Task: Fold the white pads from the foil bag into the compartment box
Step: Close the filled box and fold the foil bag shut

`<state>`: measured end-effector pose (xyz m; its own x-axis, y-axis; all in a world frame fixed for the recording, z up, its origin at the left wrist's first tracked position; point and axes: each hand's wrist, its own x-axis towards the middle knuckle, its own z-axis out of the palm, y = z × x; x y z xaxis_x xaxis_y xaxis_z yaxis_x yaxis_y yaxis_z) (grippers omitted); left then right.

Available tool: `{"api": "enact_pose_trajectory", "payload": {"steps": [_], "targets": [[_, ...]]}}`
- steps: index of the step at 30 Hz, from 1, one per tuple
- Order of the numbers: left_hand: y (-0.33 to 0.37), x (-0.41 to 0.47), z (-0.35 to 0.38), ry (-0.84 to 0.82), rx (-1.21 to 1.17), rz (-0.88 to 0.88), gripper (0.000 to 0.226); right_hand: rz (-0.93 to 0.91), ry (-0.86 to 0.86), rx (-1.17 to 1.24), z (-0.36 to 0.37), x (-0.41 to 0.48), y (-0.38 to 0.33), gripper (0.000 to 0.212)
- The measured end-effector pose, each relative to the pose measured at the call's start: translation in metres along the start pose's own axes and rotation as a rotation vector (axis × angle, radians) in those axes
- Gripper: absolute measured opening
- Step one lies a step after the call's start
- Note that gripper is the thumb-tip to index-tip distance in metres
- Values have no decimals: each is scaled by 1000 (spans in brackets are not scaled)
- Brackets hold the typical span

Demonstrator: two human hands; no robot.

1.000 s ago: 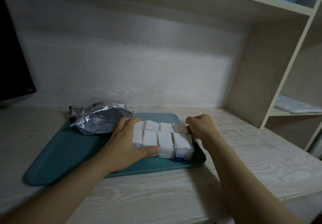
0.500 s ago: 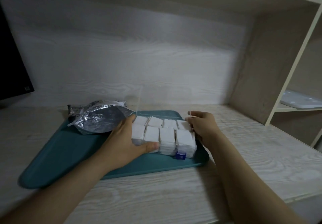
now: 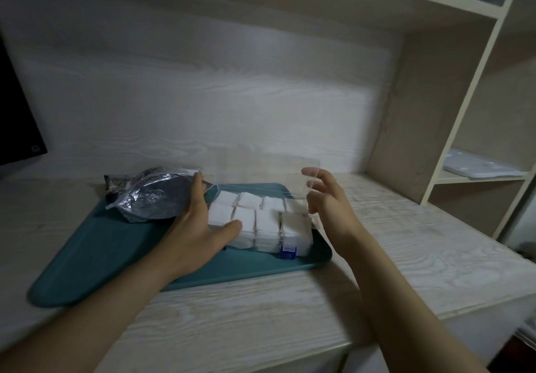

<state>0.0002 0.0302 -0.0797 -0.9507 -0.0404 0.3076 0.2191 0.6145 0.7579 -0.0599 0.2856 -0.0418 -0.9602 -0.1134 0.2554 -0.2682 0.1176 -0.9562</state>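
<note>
A person's two hands worked at a clear compartment box point(image 3: 262, 232) standing on a teal tray point(image 3: 116, 253) on a pale wood tabletop point(image 3: 261, 320).

A second earlier the right hand had been pinching at the far right compartment, and no lid showed. Now the box's clear lid point(image 3: 261, 175) stood raised over the back of the box, hard to see against the wall, and the right hand point(image 3: 327, 201) had risen to its right corner. Every visible compartment held white pads point(image 3: 246, 216), which stood above the dividers. The filling therefore looked finished, with closing the box as the step in hand. A blue latch point(image 3: 287, 252) sat unfastened at the front.

The left hand point(image 3: 200, 227) lay flat and open against the box's left end, with its fingers straight along the side and its thumb across the front wall. The right hand's fingers were loosely spread at the lid's edge, one seen through the plastic. I could not tell whether they pinched the lid or only touched it.

The box sat between the two hands. A crumpled foil bag point(image 3: 153, 198) lay on the tray just behind the left hand's fingers.
</note>
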Motion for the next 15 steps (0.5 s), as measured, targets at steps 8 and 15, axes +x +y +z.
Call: {"api": "enact_pose_trajectory", "payload": {"steps": [8, 15], "targets": [[-4, -1, -4, 28, -86, -5, 141, -149, -225, -113, -14, -29, 21, 101], [-13, 4, -10, 7, -157, -57, 152, -223, -146, -185, -11, -33, 27, 83]]}}
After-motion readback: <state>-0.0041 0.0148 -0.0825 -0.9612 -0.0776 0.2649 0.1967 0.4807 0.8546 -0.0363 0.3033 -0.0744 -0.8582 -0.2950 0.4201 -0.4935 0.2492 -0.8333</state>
